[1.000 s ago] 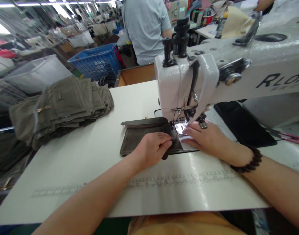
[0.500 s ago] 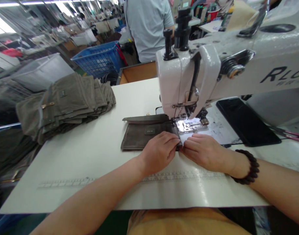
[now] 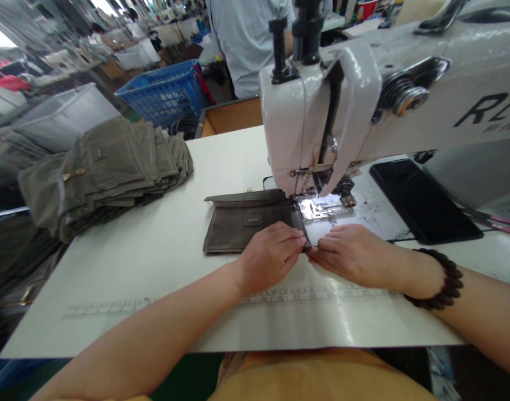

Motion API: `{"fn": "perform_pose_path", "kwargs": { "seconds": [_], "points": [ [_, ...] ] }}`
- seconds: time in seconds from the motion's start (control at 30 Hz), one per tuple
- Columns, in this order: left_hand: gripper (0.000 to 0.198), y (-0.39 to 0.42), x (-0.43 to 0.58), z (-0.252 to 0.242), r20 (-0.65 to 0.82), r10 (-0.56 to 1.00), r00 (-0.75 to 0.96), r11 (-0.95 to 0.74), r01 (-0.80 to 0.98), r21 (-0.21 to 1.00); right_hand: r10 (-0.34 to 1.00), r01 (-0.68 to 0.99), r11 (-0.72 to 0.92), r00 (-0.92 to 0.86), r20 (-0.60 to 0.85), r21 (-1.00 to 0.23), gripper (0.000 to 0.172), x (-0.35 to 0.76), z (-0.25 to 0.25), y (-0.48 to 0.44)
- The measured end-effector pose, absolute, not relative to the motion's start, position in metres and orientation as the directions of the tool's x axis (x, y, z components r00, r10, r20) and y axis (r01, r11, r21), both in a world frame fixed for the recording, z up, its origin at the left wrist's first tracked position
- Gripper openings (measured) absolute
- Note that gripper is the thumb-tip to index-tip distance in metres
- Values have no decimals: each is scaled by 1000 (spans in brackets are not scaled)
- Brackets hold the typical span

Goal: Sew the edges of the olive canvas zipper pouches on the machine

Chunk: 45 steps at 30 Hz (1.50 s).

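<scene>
A dark olive fabric pocket piece [image 3: 229, 228] with a small label lies flat on the table, its right edge under the needle area of the white sewing machine [image 3: 288, 128]. My left hand [image 3: 271, 253] rests on its lower right part, fingers pressed together along the edge. Close beside it, my right hand [image 3: 350, 253] pinches the lower right corner of the same piece, its fingertips nearly meeting the left ones. The metal needle plate [image 3: 325, 209] shows just right of the fabric edge.
On the left lies a pile of similar olive pieces [image 3: 121, 167]. A black phone [image 3: 422, 200] and pink-handled scissors [image 3: 503, 224] lie at right. A ruler scale [image 3: 280, 299] runs along the table front. Behind are a blue basket [image 3: 163, 94] and a person in a light shirt [image 3: 250, 44].
The camera view has shifted slightly. Both hands stay at the fabric's right edge, and the right wrist has moved a little outward to the right. The piece keeps nearly the same place under the machine.
</scene>
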State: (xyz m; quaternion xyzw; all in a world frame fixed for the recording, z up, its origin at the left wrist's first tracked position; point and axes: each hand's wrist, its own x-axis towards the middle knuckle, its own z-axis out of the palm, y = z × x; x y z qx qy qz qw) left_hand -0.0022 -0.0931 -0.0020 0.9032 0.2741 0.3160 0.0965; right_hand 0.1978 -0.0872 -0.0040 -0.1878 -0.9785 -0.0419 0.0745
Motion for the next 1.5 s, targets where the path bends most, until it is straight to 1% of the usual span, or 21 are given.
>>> {"fn": "perform_pose_path", "kwargs": {
  "seconds": [0.13,0.3,0.4,0.47,0.53,0.6,0.67,0.87,0.97,1.03,1.13,1.27,1.37,1.5],
  "points": [
    [15,-97,-3,-6,460,508,728,-857,482,183,362,369,928,-925,112,47,18,198,-2,-87],
    [16,-99,-4,-12,422,498,758,-858,501,114,341,346,938,-934,111,33,14,199,-1,-87],
    [18,-99,-4,-12,391,475,789,-869,490,68,316,320,947,-935,158,-1,21,200,4,-85],
    [18,-99,-4,-12,368,469,803,-871,489,45,327,329,944,-921,211,-24,30,201,8,-83],
    [18,-100,-4,-11,361,470,805,-869,494,30,351,356,934,-898,267,-32,33,203,12,-81],
    [18,-100,-4,-10,368,469,802,-867,498,20,360,371,928,-884,299,-21,28,204,13,-81],
    [16,-101,-4,-10,374,466,802,-868,496,18,352,366,930,-888,296,-7,22,204,13,-81],
    [19,-100,-10,-10,411,459,788,-880,468,85,346,351,936,-927,147,10,20,202,8,-83],
    [21,-98,-12,-11,403,421,812,-900,429,77,364,368,930,-925,112,16,17,202,5,-84],
    [22,-95,-13,-11,390,415,822,-903,424,67,381,386,922,-918,114,27,16,202,3,-84],
    [23,-90,-14,-13,370,410,834,-905,423,47,426,433,900,-897,120,43,19,200,2,-83],
    [24,-80,-14,-13,389,403,829,-902,431,16,490,500,864,-861,138,51,20,197,3,-80],
    [23,-71,-14,-11,388,416,822,-899,436,40,511,526,848,-844,166,67,23,194,2,-76],
    [18,-61,-15,-10,339,469,815,-876,478,63,499,533,834,-838,220,140,28,192,-4,-70]
  ]
}}
